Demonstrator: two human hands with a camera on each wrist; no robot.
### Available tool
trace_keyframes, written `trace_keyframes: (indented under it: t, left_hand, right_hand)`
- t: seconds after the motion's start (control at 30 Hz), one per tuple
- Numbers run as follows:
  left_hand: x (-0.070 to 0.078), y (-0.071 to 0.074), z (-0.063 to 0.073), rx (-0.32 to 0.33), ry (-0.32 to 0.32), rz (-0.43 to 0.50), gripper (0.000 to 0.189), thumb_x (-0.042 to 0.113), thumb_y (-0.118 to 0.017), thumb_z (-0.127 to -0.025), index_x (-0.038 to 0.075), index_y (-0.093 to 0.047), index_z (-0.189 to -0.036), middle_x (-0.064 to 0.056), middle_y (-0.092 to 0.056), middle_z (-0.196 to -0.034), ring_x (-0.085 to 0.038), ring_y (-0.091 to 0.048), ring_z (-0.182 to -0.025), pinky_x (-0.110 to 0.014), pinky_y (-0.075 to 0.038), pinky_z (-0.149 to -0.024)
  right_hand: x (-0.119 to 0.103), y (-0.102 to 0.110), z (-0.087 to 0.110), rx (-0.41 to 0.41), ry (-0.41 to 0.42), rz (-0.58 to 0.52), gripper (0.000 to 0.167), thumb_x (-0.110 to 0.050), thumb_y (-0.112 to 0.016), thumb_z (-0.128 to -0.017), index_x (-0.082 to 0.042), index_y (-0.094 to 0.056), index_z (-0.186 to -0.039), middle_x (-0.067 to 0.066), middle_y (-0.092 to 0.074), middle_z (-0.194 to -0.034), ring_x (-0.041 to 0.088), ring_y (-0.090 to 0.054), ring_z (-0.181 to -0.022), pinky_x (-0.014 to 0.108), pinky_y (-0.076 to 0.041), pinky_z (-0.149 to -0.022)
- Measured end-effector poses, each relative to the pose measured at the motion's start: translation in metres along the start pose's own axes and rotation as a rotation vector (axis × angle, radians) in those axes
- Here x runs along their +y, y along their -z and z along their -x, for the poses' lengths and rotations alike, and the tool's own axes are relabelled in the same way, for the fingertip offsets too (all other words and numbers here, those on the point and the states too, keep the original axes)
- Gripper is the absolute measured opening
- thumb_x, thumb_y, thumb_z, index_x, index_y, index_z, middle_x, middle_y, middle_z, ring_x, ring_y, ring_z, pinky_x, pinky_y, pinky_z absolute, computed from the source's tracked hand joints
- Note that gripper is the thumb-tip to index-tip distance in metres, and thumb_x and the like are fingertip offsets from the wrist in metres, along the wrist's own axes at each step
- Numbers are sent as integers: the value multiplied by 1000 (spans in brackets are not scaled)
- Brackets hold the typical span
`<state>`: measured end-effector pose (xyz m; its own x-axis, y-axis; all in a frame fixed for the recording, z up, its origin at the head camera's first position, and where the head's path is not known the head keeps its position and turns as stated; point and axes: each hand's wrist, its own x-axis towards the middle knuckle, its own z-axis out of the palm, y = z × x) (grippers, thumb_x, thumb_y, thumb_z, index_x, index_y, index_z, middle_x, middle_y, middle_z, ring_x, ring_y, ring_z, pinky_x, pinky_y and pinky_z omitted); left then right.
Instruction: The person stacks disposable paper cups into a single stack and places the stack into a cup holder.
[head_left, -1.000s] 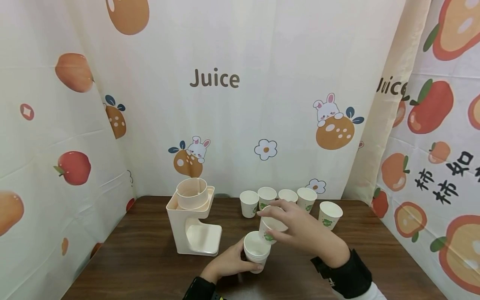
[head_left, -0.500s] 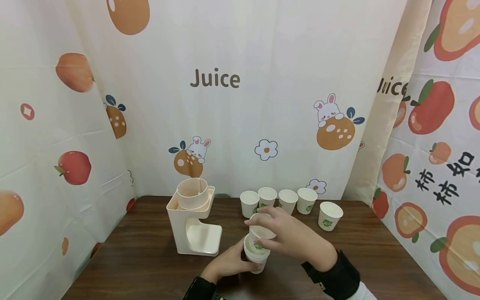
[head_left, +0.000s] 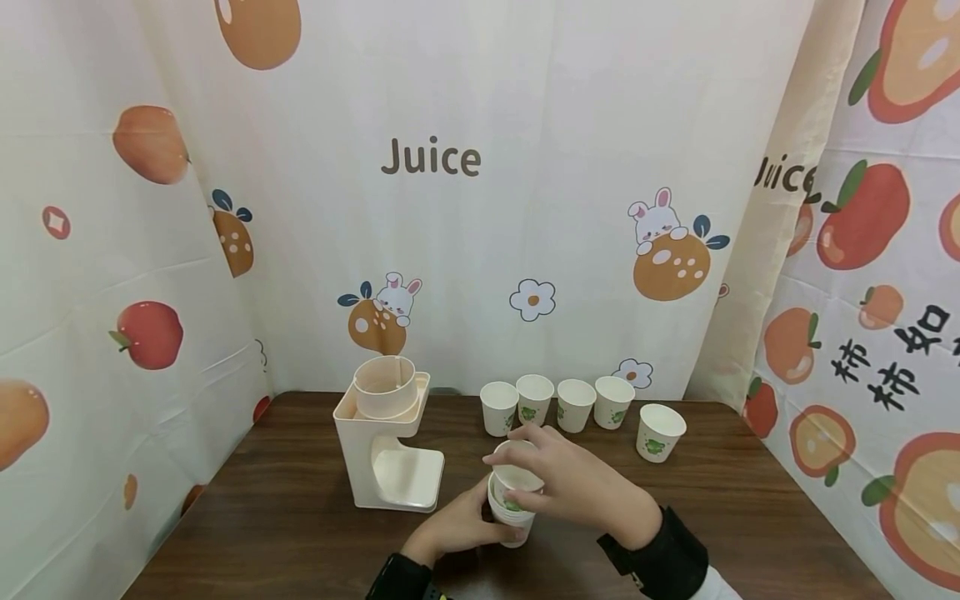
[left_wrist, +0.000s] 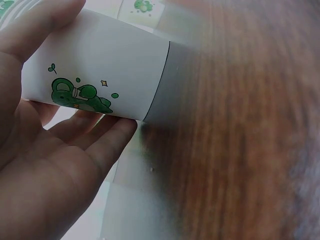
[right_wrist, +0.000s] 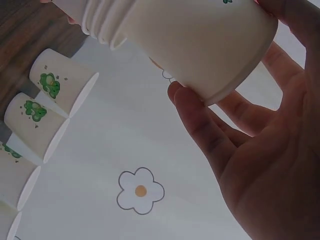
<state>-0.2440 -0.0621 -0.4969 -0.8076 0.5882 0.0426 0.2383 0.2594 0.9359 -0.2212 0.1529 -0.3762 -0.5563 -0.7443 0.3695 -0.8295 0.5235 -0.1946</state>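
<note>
My left hand (head_left: 459,527) grips a stack of white paper cups (head_left: 516,523) at the front middle of the table, thumb on one side and fingers round the other. A green cartoon print shows on the stack's lowest cup (left_wrist: 100,60) in the left wrist view. With my right hand (head_left: 576,482) I hold a single white paper cup (head_left: 517,475) by its rim, fingers on one side and thumb on the other. The base of that cup sits inside the mouth of the stack. In the right wrist view, several nested rims (right_wrist: 102,22) show beyond the held cup (right_wrist: 205,45).
Several upright paper cups (head_left: 498,408) form a row at the back of the brown wooden table (head_left: 285,500). Another cup (head_left: 658,433) stands apart to their right. Left of my hands is a cream-coloured stand (head_left: 360,458) with a round cylinder (head_left: 384,387) on top. Printed curtains (head_left: 570,125) enclose the table.
My right hand has moved left and down, bringing its cup from beside the stack to over it and then into its mouth. My left hand and the stack stay put.
</note>
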Motion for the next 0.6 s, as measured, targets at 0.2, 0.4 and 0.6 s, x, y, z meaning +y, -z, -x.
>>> trace_keyframes:
  t: [0.2,0.4,0.6]
  left_hand:
    - [-1,0,0,-6,10,-13,85,31,-81,-85,25,-32,-154,5,-54,-133,-16,-54,-117,-43,-42,-97]
    - [-2,0,1,1,6,-16,82,30,-81,-85,23,-35,-153,4,-54,-135,-16,-54,-118,-44,-42,-98]
    - [-1,0,1,0,8,-9,78,30,-81,-85,19,-39,-149,5,-55,-133,-16,-54,-117,-44,-41,-98]
  right_hand:
    - [1,-8,0,-1,4,14,36,-33,-75,-92,-33,-65,-127,-5,-55,-124,15,-52,-119,33,-52,-86]
    - [2,-14,-1,-8,-2,-12,34,-32,-74,-93,-33,-66,-127,-5,-55,-124,13,-52,-114,31,-50,-87]
    - [4,-18,-1,-25,-17,-19,34,-33,-74,-93,-33,-66,-126,-5,-55,-123,13,-52,-112,31,-50,-86]
